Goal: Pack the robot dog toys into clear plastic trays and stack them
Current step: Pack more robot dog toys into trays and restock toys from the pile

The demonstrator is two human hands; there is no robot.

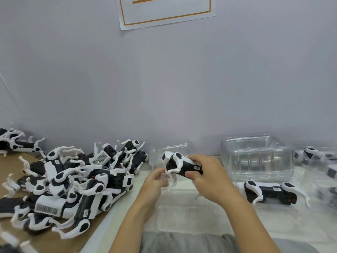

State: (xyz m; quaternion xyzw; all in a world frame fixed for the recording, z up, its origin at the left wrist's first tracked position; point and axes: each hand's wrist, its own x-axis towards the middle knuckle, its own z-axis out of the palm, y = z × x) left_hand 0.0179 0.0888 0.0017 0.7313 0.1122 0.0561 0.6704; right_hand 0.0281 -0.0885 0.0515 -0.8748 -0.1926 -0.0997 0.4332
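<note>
So we've got one robot dog toy (179,164) up in both hands, pretty much dead centre of the view, lifted off the table. Our right hand (207,177) is wrapped around the black body from the 3 o'clock side, fingers curled over the top and thumb underneath. Our left hand (155,181) comes in from 8 o'clock and pinches one of the white legs (172,175) hanging off the front end — fingertips closed on it.

Right under the hands, at 6 o'clock, there's a clear plastic tray (182,209) lying flat on the white table (284,227). Hard to make out its compartments, it's all see-through.

Over at 9 o'clock is the big pile of loose dogs (73,179), heaped on a brown cardboard sheet (11,165), legs sticking out every way. At 3 o'clock one more dog (269,193) lies on its side, just in front of a stack of empty trays (257,157) against the wall. Further out at 3 — packed trays (313,156) with dogs in them, blurry.

A paper sign (165,11) with an orange border hangs at 12 o'clock.
</note>
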